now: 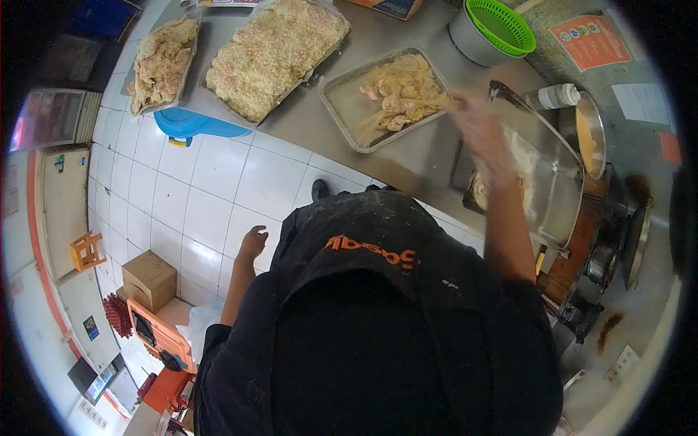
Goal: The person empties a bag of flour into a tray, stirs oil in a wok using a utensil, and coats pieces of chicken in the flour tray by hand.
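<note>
My right hand [476,120] is smeared by motion between a metal tray [331,94] and a deep steel pan [556,156]. Its fingers point toward the tray's right edge, and I cannot tell if they hold something. Raw, yellowish chicken pieces [398,83] lie in the right part of that tray. Below the wrist, the deep pan contains pale flour-like coating [520,152], with a lump partly hidden by my forearm. My left hand [252,241] hangs beside my apron over the tiled floor, fingers loosely bent and nothing in it.
Two trays of breaded chicken, a large one [280,54] and a smaller one [163,62], stand left on the steel counter [291,134]. A green basket [502,25], a bottle [556,96] and a round bowl [590,134] line the back right. A cardboard box [150,280] is on the floor.
</note>
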`<state>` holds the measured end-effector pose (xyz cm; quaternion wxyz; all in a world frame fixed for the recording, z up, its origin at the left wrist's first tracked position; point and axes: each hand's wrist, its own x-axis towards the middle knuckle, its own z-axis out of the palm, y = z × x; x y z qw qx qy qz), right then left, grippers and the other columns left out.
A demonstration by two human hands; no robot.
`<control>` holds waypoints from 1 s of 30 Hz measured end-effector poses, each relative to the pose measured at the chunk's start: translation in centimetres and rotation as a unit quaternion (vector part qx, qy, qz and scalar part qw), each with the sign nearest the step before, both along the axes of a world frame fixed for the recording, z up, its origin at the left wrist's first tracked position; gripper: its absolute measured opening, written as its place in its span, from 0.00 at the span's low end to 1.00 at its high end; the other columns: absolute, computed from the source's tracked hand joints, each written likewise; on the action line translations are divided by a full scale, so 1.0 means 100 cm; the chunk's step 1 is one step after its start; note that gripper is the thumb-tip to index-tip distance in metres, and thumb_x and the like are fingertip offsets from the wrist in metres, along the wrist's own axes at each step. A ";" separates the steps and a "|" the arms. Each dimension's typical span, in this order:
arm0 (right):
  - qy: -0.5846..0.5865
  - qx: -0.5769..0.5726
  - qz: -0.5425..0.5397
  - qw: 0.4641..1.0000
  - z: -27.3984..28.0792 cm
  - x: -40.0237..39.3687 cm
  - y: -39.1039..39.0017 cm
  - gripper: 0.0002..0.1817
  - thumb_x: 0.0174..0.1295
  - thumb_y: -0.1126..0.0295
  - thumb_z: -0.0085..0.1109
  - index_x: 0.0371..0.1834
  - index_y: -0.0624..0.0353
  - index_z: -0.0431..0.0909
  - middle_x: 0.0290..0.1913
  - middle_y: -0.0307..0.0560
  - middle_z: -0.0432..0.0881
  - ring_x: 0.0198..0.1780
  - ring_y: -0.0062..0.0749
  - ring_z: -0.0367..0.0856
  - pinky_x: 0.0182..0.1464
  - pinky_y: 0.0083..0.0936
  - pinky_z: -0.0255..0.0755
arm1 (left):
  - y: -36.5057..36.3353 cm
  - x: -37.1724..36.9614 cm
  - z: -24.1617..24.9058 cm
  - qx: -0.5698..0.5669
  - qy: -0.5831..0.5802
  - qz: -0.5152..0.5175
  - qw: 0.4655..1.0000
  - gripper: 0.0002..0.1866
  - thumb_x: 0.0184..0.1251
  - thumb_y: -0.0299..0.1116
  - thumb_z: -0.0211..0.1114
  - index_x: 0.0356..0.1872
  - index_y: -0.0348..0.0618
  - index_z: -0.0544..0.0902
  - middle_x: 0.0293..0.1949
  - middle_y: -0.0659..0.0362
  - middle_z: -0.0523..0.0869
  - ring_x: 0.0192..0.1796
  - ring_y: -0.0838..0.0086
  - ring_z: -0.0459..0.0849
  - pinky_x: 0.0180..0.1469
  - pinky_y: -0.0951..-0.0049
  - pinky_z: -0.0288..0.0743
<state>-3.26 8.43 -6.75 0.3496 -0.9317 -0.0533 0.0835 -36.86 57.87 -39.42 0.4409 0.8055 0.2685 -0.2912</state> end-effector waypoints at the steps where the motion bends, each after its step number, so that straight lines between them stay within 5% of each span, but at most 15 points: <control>1: -0.017 0.017 0.070 0.997 -0.023 0.013 0.018 0.22 0.60 0.59 0.54 0.53 0.62 0.73 0.43 0.56 0.81 0.45 0.48 0.79 0.49 0.35 0.71 | -0.001 0.004 0.006 0.031 0.013 -0.013 0.999 0.19 0.61 0.38 0.59 0.51 0.42 0.76 0.34 0.47 0.84 0.32 0.63 0.84 0.38 0.67 0.77; 3: -0.027 -0.214 0.162 0.963 -0.075 0.049 0.055 0.17 0.58 0.64 0.54 0.47 0.63 0.75 0.41 0.59 0.81 0.45 0.47 0.80 0.47 0.34 0.73 | 0.006 0.002 0.005 0.044 0.002 -0.024 0.999 0.19 0.61 0.38 0.59 0.51 0.42 0.76 0.33 0.48 0.84 0.31 0.65 0.83 0.37 0.68 0.76; 6: -0.056 -0.381 0.233 0.893 -0.162 0.072 0.069 0.14 0.57 0.66 0.52 0.42 0.64 0.75 0.40 0.61 0.80 0.44 0.45 0.82 0.44 0.36 0.75 | 0.006 0.002 0.031 0.051 0.005 0.014 0.999 0.19 0.61 0.38 0.59 0.52 0.42 0.76 0.31 0.49 0.83 0.29 0.67 0.82 0.35 0.68 0.76; 10: -0.111 -0.337 0.255 0.899 -0.163 0.077 0.066 0.14 0.60 0.63 0.50 0.37 0.64 0.77 0.34 0.57 0.81 0.36 0.39 0.83 0.35 0.32 0.75 | 0.012 -0.031 0.037 0.038 0.012 0.108 0.993 0.19 0.61 0.36 0.59 0.52 0.41 0.76 0.29 0.51 0.82 0.26 0.69 0.80 0.31 0.69 0.75; 12: 0.036 -0.081 0.128 0.988 -0.126 0.078 0.063 0.17 0.60 0.58 0.51 0.32 0.64 0.78 0.29 0.51 0.79 0.30 0.31 0.79 0.32 0.29 0.72 | 0.009 -0.058 0.031 0.044 0.015 0.135 0.990 0.19 0.61 0.37 0.59 0.52 0.42 0.77 0.26 0.50 0.82 0.28 0.67 0.81 0.33 0.68 0.75; 13: 0.036 -0.084 0.137 0.986 -0.131 0.089 0.053 0.17 0.60 0.58 0.51 0.32 0.64 0.78 0.29 0.51 0.79 0.30 0.31 0.79 0.32 0.29 0.72 | 0.007 -0.073 0.025 0.063 0.050 0.118 0.990 0.19 0.60 0.37 0.60 0.51 0.43 0.77 0.25 0.51 0.82 0.27 0.67 0.81 0.33 0.67 0.75; 15: 0.257 0.108 0.056 0.959 -0.147 0.115 0.032 0.20 0.58 0.53 0.54 0.33 0.63 0.79 0.28 0.46 0.78 0.29 0.28 0.74 0.34 0.28 0.69 | 0.009 -0.110 0.004 0.081 0.083 0.105 0.988 0.18 0.60 0.37 0.60 0.51 0.43 0.77 0.24 0.51 0.82 0.26 0.67 0.82 0.32 0.67 0.75; 17: 0.190 0.082 0.055 0.977 -0.140 0.111 0.041 0.21 0.58 0.52 0.54 0.35 0.62 0.79 0.29 0.45 0.79 0.30 0.27 0.74 0.36 0.29 0.69 | 0.013 -0.150 -0.025 -0.024 0.099 0.151 0.983 0.19 0.59 0.37 0.61 0.50 0.42 0.77 0.25 0.51 0.83 0.26 0.66 0.82 0.33 0.65 0.76; 22: 0.069 0.121 0.145 0.979 -0.123 0.077 0.086 0.21 0.56 0.51 0.56 0.38 0.60 0.80 0.31 0.47 0.81 0.34 0.31 0.78 0.40 0.30 0.71 | -0.006 -0.144 0.015 -0.013 0.055 0.058 0.997 0.18 0.59 0.38 0.62 0.49 0.43 0.78 0.25 0.50 0.83 0.24 0.65 0.82 0.31 0.66 0.76; 24: -0.002 -0.052 0.191 0.980 -0.157 0.075 0.108 0.19 0.54 0.55 0.59 0.40 0.59 0.81 0.34 0.49 0.83 0.36 0.34 0.81 0.40 0.30 0.73 | -0.002 -0.128 0.014 0.004 0.084 0.038 0.996 0.17 0.59 0.37 0.62 0.49 0.43 0.78 0.24 0.50 0.83 0.24 0.66 0.81 0.30 0.66 0.76; 25: -0.001 -0.050 0.189 0.981 -0.166 0.072 0.120 0.19 0.54 0.55 0.59 0.40 0.59 0.81 0.34 0.49 0.83 0.36 0.34 0.81 0.40 0.30 0.73 | 0.009 -0.131 -0.013 0.007 0.063 0.081 0.995 0.17 0.60 0.37 0.61 0.49 0.42 0.78 0.24 0.50 0.82 0.24 0.67 0.81 0.29 0.67 0.75; 27: -0.143 -0.287 0.273 0.907 -0.177 0.069 0.133 0.16 0.54 0.60 0.59 0.41 0.58 0.81 0.39 0.50 0.83 0.36 0.39 0.82 0.38 0.30 0.75 | 0.017 -0.112 -0.019 0.010 0.042 0.118 0.992 0.17 0.60 0.37 0.61 0.49 0.42 0.77 0.23 0.51 0.82 0.24 0.68 0.81 0.29 0.68 0.75; 30: -0.136 -0.250 0.288 0.914 -0.175 0.079 0.118 0.15 0.58 0.59 0.57 0.41 0.58 0.79 0.31 0.36 0.82 0.34 0.30 0.81 0.40 0.26 0.73 | 0.014 -0.049 0.022 0.042 0.073 0.095 0.992 0.18 0.61 0.38 0.59 0.50 0.41 0.76 0.24 0.51 0.82 0.25 0.68 0.81 0.31 0.68 0.75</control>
